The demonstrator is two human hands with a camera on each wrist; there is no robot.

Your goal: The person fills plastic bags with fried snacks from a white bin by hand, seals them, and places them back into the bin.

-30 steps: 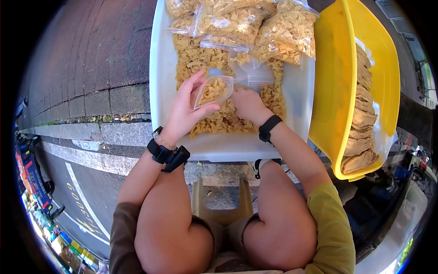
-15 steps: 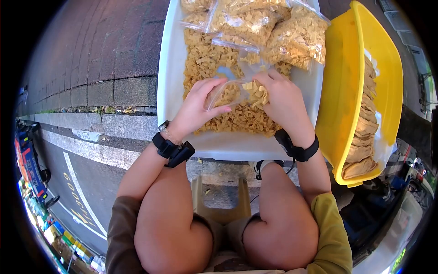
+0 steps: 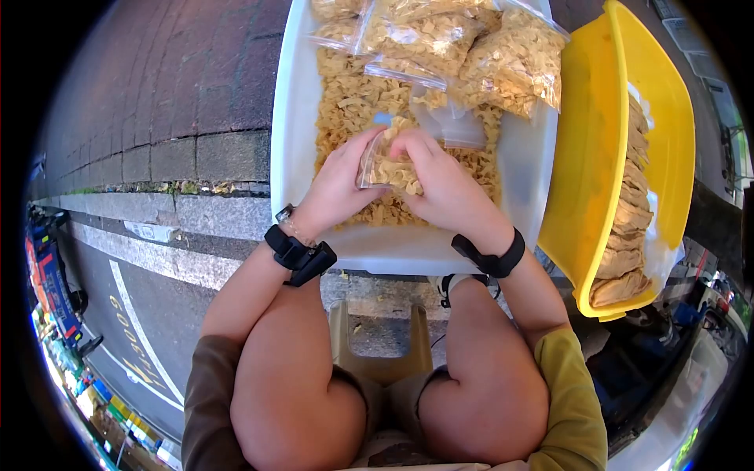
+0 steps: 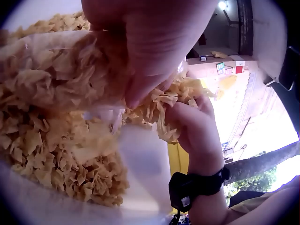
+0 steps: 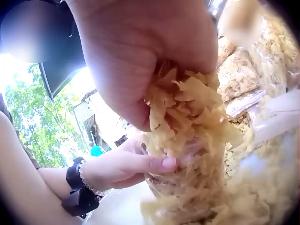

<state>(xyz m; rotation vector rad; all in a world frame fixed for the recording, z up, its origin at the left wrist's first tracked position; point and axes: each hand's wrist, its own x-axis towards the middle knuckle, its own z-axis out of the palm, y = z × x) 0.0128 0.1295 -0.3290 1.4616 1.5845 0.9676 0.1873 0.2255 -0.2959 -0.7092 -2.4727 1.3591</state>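
L hand [image 3: 338, 184] is gripping a small clear bag [image 3: 366, 166], fingers n thumb curling round it, prob propping the mouth wide. Bag's hanging over loose flakes [image 3: 349, 90] in the white tray [image 3: 377, 253], prob so spills r landing back there. R hand [image 3: 452, 184] is clutching a handful of flakes [image 5: 192, 112] at the mouth, hiding the opening. Flat bag's [image 3: 462, 131] lying just beyond, filled bags [image 3: 506, 67] r crowding the far end, yellow tub's [image 3: 577, 157] standing beside.

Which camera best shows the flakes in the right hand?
The right wrist view: it shows the flakes close up, sticking out from the right hand. The head view shows them from above, partly covered by that hand; the left wrist view shows them smaller, beyond the left hand.
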